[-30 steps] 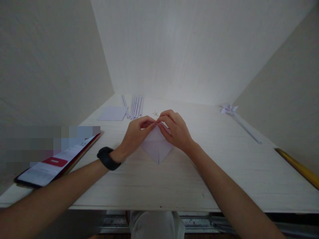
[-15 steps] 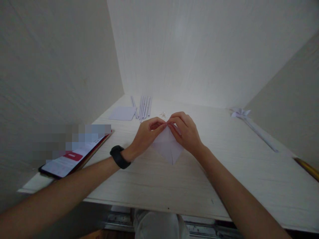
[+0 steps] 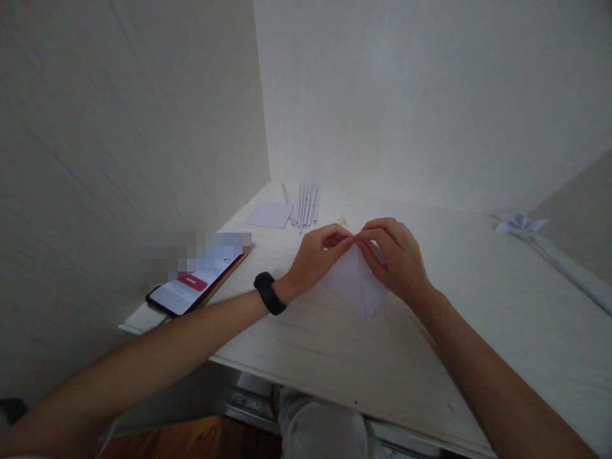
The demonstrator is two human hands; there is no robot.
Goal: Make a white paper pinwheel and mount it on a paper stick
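Since the earlier frames the view had swung left, shifting the table [image 3: 430, 357] and everything on it rightward, while both hands stayed on the folded paper [image 3: 357, 288]. The left hand [image 3: 315, 258] and right hand [image 3: 394, 258] each pinched the paper's top corner, fingertips meeting, with the sheet lying flat between and below them. Counted items: one phone [image 3: 191, 290], one spare sheet [image 3: 268, 215], about six paper sticks [image 3: 305, 203], one pinwheel [image 3: 521, 225].

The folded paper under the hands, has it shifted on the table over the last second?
No. The folded paper keeps its place relative to the paper strips and phone; only the camera has swung left.
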